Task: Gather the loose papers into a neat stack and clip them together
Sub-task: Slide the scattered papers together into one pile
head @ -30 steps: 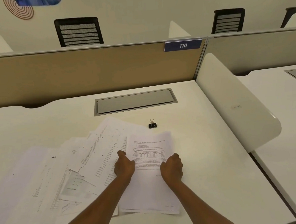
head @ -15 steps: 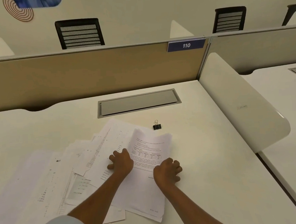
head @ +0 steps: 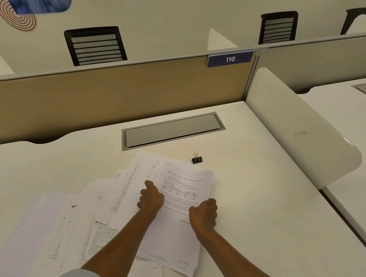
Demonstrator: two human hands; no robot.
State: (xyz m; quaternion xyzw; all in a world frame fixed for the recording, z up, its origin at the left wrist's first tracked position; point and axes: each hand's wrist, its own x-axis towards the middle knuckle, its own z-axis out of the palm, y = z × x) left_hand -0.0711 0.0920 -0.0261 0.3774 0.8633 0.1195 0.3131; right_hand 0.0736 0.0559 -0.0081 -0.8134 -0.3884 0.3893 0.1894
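A small stack of printed sheets point(head: 182, 204) lies on the white desk point(head: 255, 198), turned slightly counter-clockwise. My left hand point(head: 150, 198) grips its left edge and my right hand point(head: 204, 213) grips its right edge. More loose papers point(head: 61, 225) are spread in an overlapping mess to the left, some under the stack. A black binder clip point(head: 197, 158) stands on the desk just beyond the stack's far right corner, apart from both hands.
A grey cable flap point(head: 173, 130) is set into the desk behind the papers. A tan partition point(head: 112, 95) closes the back, and a white curved divider point(head: 300, 132) bounds the right side. Black chairs point(head: 95, 45) stand beyond the partition.
Both hands have closed on the stack's side edges and turned it slightly counter-clockwise. The camera view has shifted a little; the clip has not moved on the desk.
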